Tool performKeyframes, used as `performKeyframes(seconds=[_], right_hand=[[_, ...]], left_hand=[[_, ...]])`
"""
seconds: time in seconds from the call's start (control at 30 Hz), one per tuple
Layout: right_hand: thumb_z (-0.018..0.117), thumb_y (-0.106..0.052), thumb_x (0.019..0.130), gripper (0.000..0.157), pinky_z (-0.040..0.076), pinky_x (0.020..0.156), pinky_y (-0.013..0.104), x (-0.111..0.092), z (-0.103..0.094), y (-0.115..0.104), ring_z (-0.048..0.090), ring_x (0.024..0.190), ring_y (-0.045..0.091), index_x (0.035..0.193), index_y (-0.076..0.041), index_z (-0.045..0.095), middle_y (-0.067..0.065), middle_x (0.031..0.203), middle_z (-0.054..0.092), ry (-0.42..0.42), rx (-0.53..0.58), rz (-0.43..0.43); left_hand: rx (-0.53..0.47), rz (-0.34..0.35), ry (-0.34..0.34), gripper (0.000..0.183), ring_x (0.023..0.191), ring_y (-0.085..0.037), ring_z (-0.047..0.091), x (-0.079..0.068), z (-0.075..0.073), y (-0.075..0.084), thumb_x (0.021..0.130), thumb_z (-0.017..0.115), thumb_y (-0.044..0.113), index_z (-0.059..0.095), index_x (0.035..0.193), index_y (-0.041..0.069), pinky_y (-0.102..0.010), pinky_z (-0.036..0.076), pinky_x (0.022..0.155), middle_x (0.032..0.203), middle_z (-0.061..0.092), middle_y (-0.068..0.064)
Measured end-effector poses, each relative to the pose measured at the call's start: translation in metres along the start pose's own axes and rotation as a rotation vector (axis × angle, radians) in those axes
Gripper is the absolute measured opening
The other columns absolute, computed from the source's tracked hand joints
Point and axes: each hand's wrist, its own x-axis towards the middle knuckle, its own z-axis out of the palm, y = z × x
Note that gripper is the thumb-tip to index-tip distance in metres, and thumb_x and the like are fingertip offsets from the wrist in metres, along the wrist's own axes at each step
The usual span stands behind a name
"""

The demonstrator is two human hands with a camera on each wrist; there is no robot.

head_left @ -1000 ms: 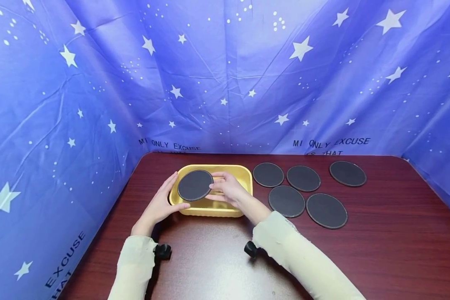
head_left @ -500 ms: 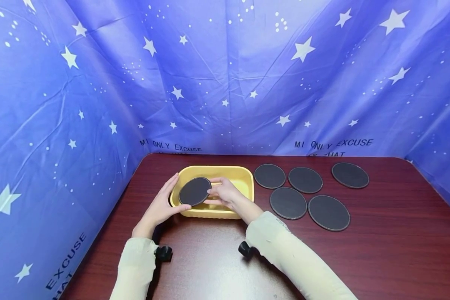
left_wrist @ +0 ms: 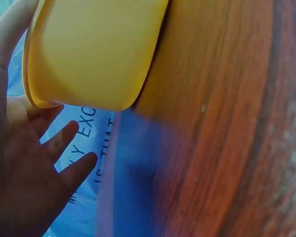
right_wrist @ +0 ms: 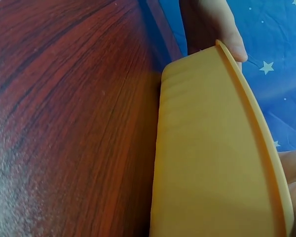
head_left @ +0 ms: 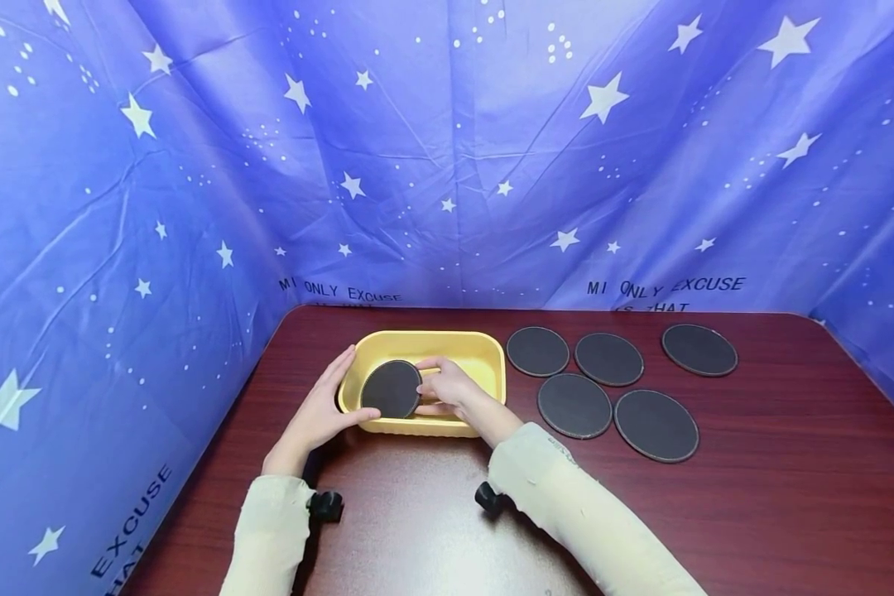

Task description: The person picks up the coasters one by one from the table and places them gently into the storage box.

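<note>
Yellow container (head_left: pixel 425 427) on the table (head_left: pixel 417 513), long side facing the person. Black disc (head_left: pixel 391 389) in the container's left half, tilted; cannot tell whether its lower edge touches the container's floor.

Right hand (head_left: pixel 453 389) pinches that disc by its right edge, thumb against the dark face. Left hand (head_left: pixel 319 415) spread against the container's left end, thumb laid along the near rim; in the left wrist view several fingers splay past the wall, fairly straight.

Right of the container: four similar discs (head_left: pixel 575 406), flat and close together in two rows; a fifth disc (head_left: pixel 699 349) lies flat, apart, farther right.

Pale sleeves (head_left: pixel 268 530) on both arms. Blue-violet cloth (head_left: pixel 447 157) behind, white stars, black lettering.
</note>
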Motion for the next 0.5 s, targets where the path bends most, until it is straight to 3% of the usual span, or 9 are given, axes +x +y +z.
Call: performKeyframes(seconds=[0.17, 0.37, 0.5], right_hand=[[0.053, 0.008, 0.094, 0.043, 0.059, 0.092, 0.039, 0.000, -0.003, 0.000, 0.063, 0.087, 0.018, 0.137, 0.002, 0.051, 0.014, 0.107, 0.061, 0.001, -0.054, 0.015], [0.055, 0.004, 0.096, 0.045, 0.054, 0.102, 0.043, -0.005, -0.010, 0.000, 0.061, 0.108, 0.028, 0.139, 0.006, 0.048, 0.025, 0.131, 0.056, -0.029, -0.117, -0.007], [0.056, 0.000, 0.096, 0.048, 0.052, 0.103, 0.044, -0.011, -0.015, -0.001, 0.057, 0.122, 0.036, 0.142, 0.006, 0.045, 0.026, 0.139, 0.052, -0.043, -0.144, -0.027]], left_hand=[[-0.004, -0.008, -0.003, 0.109, 0.153, -0.033, 0.023, -0.001, 0.000, 0.001, 0.074, 0.087, 0.038, 0.025, 0.159, 0.011, -0.059, 0.024, 0.121, 0.167, 0.022, -0.008], [-0.003, -0.008, 0.000, 0.109, 0.153, -0.034, 0.023, -0.002, 0.000, 0.002, 0.073, 0.087, 0.039, 0.025, 0.159, 0.010, -0.058, 0.024, 0.121, 0.167, 0.023, -0.008], [-0.001, -0.011, 0.001, 0.109, 0.153, -0.033, 0.024, -0.002, 0.000, 0.001, 0.073, 0.087, 0.039, 0.026, 0.159, 0.011, -0.059, 0.025, 0.120, 0.167, 0.023, -0.007]])
